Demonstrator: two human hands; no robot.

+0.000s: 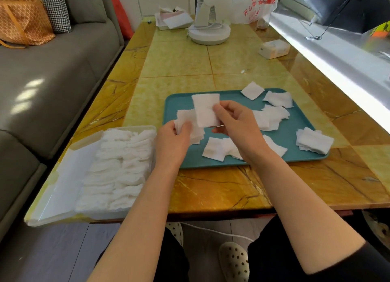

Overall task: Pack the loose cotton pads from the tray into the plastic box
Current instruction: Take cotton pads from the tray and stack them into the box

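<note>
A glossy yellow-and-amber marble-patterned table [211,186] fills the head view, with a grey upholstered sofa [52,81] along its left edge and a bright window sill along its right edge.

A teal rectangular plastic tray [181,104] lies near the table's near edge, right of centre. Loose white square cotton pads [314,141] are scattered across it, some overlapping and one lapping over the far rim. At the near left corner stands a clear rectangular plastic box [105,214], already largely filled with rows of pads, its white hinged lid [69,176] laid open toward the left edge.

A small stack [185,117] of pads is gripped in the left hand [172,140] above the tray's left part. A single pad [205,110] is pinched by its right edge in the right hand [236,121], held upright just beside the stack.

The pads are judged to be very light, soft and limp, easily creased or shed from a loose stack. A light pinch at an edge or corner should suffice, with the stack squeezed across its flat faces.

Open table is seen between tray and box, so the path to the box looks unobstructed. A white desk fan [209,28] and a small pale carton [274,48] stand well apart toward the far edge.
</note>
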